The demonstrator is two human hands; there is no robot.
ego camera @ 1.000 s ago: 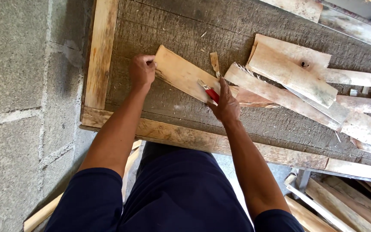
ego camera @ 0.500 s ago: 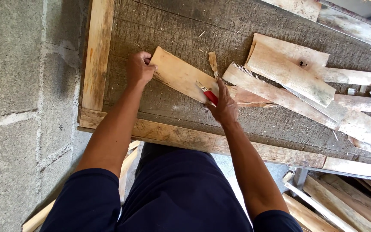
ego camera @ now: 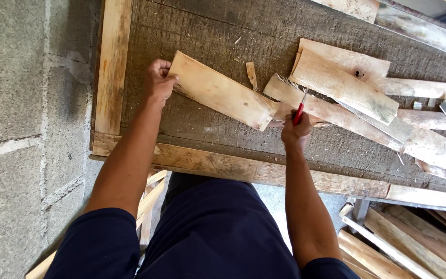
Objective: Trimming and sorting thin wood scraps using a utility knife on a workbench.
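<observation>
Head view showed the flat board (ego camera: 222,96) lying slantwise on the dark workbench (ego camera: 223,31), its left end gripped by the left hand (ego camera: 158,82). Right hand (ego camera: 295,135), fist clenched round a red-handled tool (ego camera: 299,112), had slid rightward off the board's end toward the splintered planks (ego camera: 347,98).

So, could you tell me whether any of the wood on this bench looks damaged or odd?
Yes. The long board beside the right hand has a frayed, splintered left end, and the piece stacked on it carries a dark knot hole. A small loose sliver lies above the board that the left hand grips.
</observation>
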